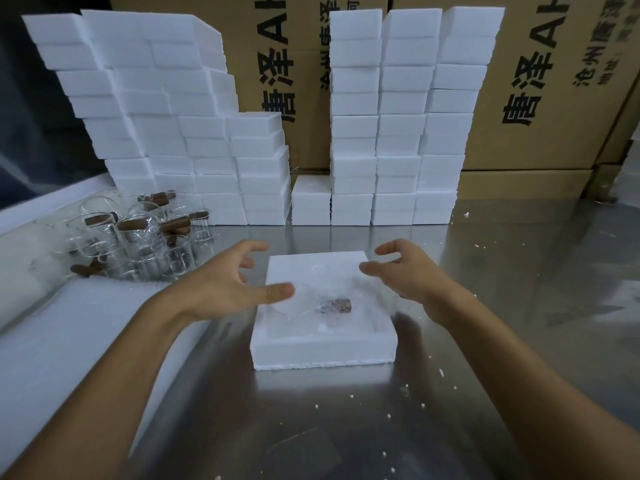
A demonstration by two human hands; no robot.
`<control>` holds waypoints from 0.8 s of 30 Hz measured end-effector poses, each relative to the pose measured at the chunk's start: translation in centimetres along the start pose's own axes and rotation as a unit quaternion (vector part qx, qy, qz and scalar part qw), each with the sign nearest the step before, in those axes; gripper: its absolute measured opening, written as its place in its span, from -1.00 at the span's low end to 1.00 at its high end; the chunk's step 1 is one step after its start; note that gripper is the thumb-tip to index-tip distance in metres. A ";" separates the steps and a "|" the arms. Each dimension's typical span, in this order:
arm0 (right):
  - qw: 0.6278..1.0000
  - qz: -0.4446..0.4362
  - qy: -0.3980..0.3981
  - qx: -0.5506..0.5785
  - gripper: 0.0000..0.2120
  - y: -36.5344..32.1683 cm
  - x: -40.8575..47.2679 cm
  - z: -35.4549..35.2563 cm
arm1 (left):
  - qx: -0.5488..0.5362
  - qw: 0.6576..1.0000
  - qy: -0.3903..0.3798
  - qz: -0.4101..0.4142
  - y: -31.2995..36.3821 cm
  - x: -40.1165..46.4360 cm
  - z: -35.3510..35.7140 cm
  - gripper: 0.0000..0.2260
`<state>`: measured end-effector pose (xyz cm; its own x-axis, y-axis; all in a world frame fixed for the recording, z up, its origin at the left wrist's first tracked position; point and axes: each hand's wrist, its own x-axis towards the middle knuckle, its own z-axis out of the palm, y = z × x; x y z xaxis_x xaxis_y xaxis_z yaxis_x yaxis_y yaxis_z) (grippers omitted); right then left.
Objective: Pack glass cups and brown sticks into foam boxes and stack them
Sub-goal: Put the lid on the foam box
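Head view shows us an open foam box near the middle of the metal tabletop, a glass cup with a brown stick lying in its hollow. Our left hand and right hand hover over the box's two sides, fingers spread and loosely bent, grasping nothing. More cups with sticks crowd the tabletop's left edge; stacked foam boxes line its far edge.

The glass cup in the foam box is barely discerned; cardboard cartons are cropped at the top edge, their print partly hidden.
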<state>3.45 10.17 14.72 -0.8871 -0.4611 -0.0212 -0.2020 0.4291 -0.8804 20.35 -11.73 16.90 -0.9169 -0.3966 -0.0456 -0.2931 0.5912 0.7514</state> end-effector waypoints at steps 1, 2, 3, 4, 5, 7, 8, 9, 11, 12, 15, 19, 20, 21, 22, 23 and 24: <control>1.000 0.019 -0.009 0.017 -0.50 0.3 0.0 0.2 | -0.020 1.000 0.014 -0.018 -0.3 0.3 0.4 -0.02; 0.999 0.034 -0.021 0.030 -0.42 0.6 0.1 0.4 | -0.031 0.999 0.019 -0.035 -0.5 0.5 1.0 -0.03; 0.998 0.045 -0.034 0.040 -0.37 0.8 0.1 0.6 | -0.033 0.998 0.019 -0.048 -0.8 0.8 1.6 -0.07; 0.996 0.051 -0.046 0.051 -0.34 1.0 0.1 0.7 | -0.033 0.998 0.019 -0.053 -1.1 1.0 2.2 -0.11; 0.995 0.053 -0.054 0.062 -0.34 1.0 0.0 0.9 | -0.037 0.998 0.026 -0.051 -1.3 1.1 2.8 -0.14; 0.995 0.038 -0.041 0.080 -0.39 0.7 -0.1 0.9 | -0.065 0.995 0.061 -0.037 -1.2 1.3 3.2 -0.19; 0.996 0.025 -0.021 0.088 -0.43 0.4 0.0 0.7 | -0.082 0.992 0.088 -0.027 -0.9 1.4 3.1 -0.21; 0.995 0.011 0.002 0.097 -0.47 0.0 0.0 0.4 | -0.100 0.988 0.118 -0.017 -0.6 1.4 2.8 -0.24; 0.992 -0.013 0.041 0.121 -0.55 -1.0 0.0 -0.3 | -0.153 0.972 0.179 0.003 0.0 1.5 1.8 -0.41; 0.990 -0.022 0.054 0.132 -0.58 -1.5 -0.1 -0.7 | -0.189 0.960 0.208 0.014 0.4 1.5 1.3 -0.57; 0.986 -0.046 0.049 0.153 -0.58 -2.8 -0.7 -1.4 | -0.268 0.931 0.247 0.035 1.6 0.8 0.3 -0.81; 0.993 -0.062 -0.046 0.093 -0.54 -3.6 -1.8 -2.3 | -0.261 0.954 0.142 0.044 2.3 -0.5 -0.6 -0.75; 0.993 -0.060 -0.077 0.069 -0.55 -3.5 -1.9 -2.6 | -0.237 0.967 0.087 0.040 2.1 -0.8 -0.9 -0.66; 0.991 -0.056 -0.108 0.047 -0.54 -3.3 -1.9 -3.0 | -0.214 0.976 0.037 0.037 1.9 -1.2 -1.3 -0.59; 0.989 -0.050 -0.136 0.027 -0.53 -3.2 -2.0 -3.2 | -0.202 0.979 -0.002 0.033 1.7 -1.5 -1.6 -0.56; 0.986 -0.046 -0.160 0.010 -0.52 -3.0 -1.9 -3.4 | -0.198 0.979 -0.028 0.031 1.4 -1.6 -2.0 -0.52; 0.983 -0.044 -0.181 -0.002 -0.52 -2.9 -1.9 -3.5 | -0.199 0.979 -0.043 0.026 1.2 -1.7 -2.2 -0.49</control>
<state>4.26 12.51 18.93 -0.6609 -0.7418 -0.1134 -0.2735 0.3788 -0.8841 22.19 -11.92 19.35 -0.9523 -0.3021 -0.0440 -0.1333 0.2820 0.9501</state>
